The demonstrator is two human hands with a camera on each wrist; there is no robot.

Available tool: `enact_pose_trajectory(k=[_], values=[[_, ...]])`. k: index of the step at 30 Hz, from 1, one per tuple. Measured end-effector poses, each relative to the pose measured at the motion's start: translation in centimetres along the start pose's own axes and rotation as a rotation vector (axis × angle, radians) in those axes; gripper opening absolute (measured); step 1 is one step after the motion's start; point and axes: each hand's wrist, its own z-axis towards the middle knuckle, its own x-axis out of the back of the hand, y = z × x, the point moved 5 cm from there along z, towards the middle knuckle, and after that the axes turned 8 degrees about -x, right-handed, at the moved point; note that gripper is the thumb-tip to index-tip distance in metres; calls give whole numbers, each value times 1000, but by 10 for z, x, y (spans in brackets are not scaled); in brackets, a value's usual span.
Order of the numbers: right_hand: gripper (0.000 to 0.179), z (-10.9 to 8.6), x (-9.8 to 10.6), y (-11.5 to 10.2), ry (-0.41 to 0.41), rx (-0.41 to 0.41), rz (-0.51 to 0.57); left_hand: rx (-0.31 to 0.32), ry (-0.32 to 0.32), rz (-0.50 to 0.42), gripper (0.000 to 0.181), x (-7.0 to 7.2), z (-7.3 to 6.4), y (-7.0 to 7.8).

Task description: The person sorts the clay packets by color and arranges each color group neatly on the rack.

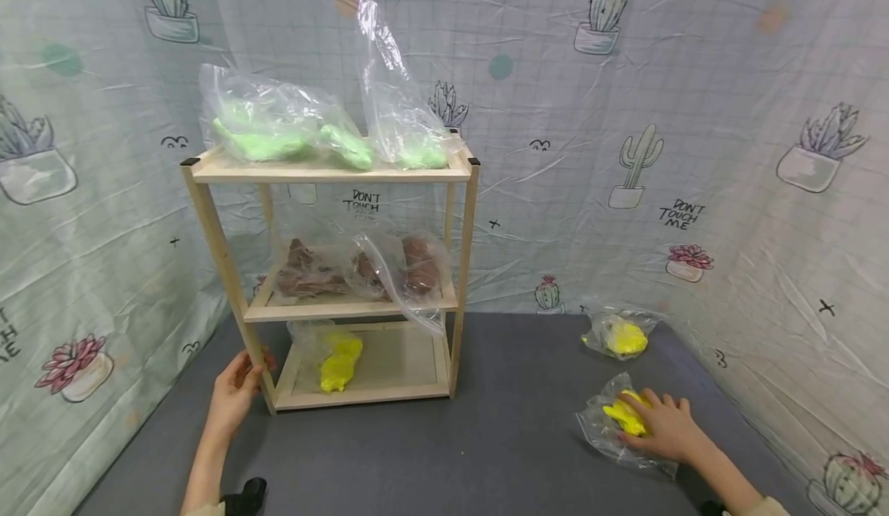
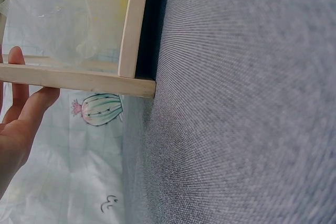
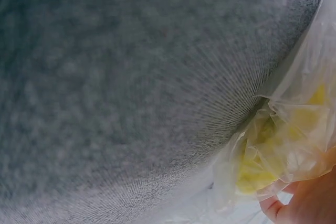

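My left hand (image 1: pixel 236 389) grips the front left leg of a small wooden three-tier shelf (image 1: pixel 361 402) low down; in the left wrist view the thumb and fingers (image 2: pixel 37 106) lie on either side of the leg. Over on the right, my right hand (image 1: pixel 663 427) holds a clear zip bag (image 1: pixel 604 435) with a lumpy bright yellow thing inside, fingers and thumb bent around the yellow lump (image 1: pixel 625 416). That bag (image 3: pixel 262 166) also shows in the right wrist view, fingertips against its side. Part of it is hidden under the palm.
Clear bags with light green things (image 1: pixel 271 142) lie on the top shelf, and bags with brown things (image 1: pixel 312 273) on the middle one. Another yellow-filled bag (image 1: pixel 340 362) sits on the bottom shelf. A further one (image 1: pixel 625 337) lies at the table's back right, before a printed curtain (image 1: pixel 750 269).
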Motion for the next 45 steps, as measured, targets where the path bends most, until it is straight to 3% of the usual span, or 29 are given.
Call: enact_pose_trajectory(k=[18, 31, 45], values=[[56, -7, 9, -17, 83, 47, -4, -10, -3, -5, 34, 0, 0, -1], [51, -8, 34, -65, 287, 184, 54, -14, -6, -14, 31, 0, 1, 1], [50, -1, 51, -126, 382, 382, 101, -12, -4, -29, 33, 0, 1, 1]])
